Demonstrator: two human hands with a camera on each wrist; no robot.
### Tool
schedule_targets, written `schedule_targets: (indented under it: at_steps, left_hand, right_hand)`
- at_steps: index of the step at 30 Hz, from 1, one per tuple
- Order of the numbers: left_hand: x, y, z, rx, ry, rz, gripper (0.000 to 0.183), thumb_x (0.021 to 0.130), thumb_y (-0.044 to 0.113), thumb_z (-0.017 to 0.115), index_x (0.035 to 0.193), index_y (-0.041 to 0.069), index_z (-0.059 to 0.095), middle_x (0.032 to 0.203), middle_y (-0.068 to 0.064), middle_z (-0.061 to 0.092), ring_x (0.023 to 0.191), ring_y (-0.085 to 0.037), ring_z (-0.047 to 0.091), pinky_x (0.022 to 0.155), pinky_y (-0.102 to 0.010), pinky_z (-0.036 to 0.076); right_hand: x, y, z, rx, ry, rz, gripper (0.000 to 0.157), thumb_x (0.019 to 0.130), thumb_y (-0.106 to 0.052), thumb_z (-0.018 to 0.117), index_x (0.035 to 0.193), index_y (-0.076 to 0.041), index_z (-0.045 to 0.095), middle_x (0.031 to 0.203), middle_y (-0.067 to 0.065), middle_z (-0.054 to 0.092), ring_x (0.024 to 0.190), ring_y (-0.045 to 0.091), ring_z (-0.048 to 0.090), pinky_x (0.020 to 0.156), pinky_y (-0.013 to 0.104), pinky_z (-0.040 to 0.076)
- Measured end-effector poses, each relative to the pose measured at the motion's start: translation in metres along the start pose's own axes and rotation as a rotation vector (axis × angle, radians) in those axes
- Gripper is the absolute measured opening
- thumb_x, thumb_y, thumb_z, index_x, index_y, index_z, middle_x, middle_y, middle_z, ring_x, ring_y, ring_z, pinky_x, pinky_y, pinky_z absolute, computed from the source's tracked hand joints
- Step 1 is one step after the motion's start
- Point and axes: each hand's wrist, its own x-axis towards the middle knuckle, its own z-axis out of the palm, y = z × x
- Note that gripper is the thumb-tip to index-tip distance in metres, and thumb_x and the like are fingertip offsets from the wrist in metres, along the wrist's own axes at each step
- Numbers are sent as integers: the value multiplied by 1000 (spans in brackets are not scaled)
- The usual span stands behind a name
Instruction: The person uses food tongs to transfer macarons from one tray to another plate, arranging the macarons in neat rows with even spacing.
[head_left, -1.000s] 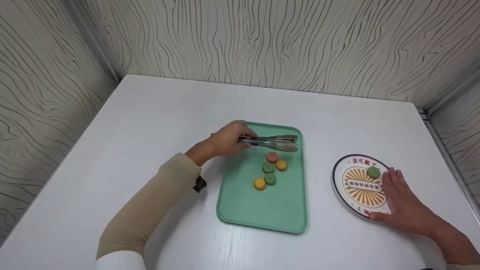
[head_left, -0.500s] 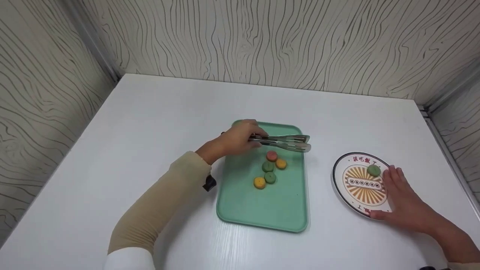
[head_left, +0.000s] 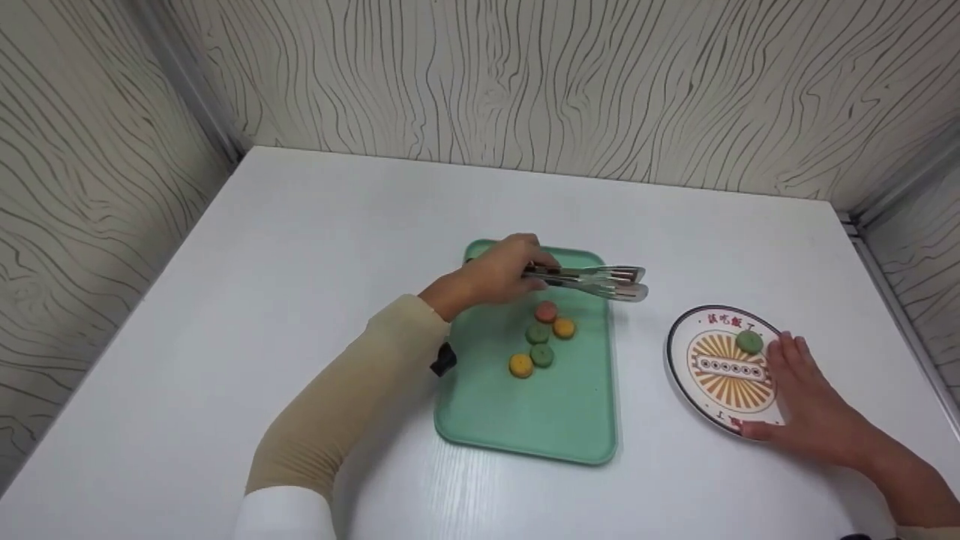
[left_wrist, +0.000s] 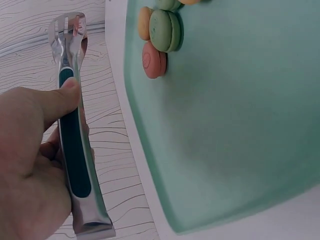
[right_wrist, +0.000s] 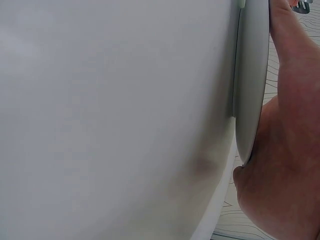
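Note:
My left hand [head_left: 504, 271] grips metal tongs [head_left: 600, 282] by their dark green handle, with the thumb along one arm. The tong tips extend past the tray's right edge. Something pinkish, mostly hidden, shows between those tips. Below the hand lies a green tray [head_left: 525, 420] bearing macarons: a pink macaron [head_left: 546, 312], two yellow and two green ones, clustered around its middle. To the right, my right hand [head_left: 814, 409] rests against the rim of a round patterned plate [head_left: 681, 360], its fingers straight and its thumb at the near edge. One green macaron [head_left: 749, 342] sits on that plate.
Both tray and plate stand on a white table [head_left: 337, 225], with a strip of tabletop between them. Wood-grain patterned panels [head_left: 487, 82] enclose the table's back and sides.
My left hand has moved rightward with the tongs, so the tips now reach past the tray's edge toward the plate. The right hand has stayed at the plate's rim.

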Motion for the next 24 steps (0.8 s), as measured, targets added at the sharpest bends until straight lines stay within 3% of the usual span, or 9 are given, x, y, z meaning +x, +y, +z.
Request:
schedule_targets:
  at_steps: [6,14,24]
  left_hand:
    - [10,8,6,-18,-17,-22,25,91,14,61,115,13,67,96,3,57,85,-12,48,75,-24,43]
    - [18,17,14,-39,-56,-102,26,91,16,62,117,17,66,99,5,54,87,-10,49,78,-22,45]
    - [31,25,26,-19,-67,-95,25,91,15,62,115,17,67,96,6,55,86,-10,48,77,-22,44]
  right_hand:
    - [-1,1,0,-18,21,-23,120,72,-49,75,145,10,-1,152,27,-10,139,30,-22,96,11,-17]
    - [1,2,2,-16,19,-22,120,73,-50,74,145,9,-2,152,25,-12,139,30,-22,95,10,-17]
    - [1,3,3,-8,17,-22,122,73,-52,74,145,8,-3,151,25,-14,138,30,-23,95,11,-17]
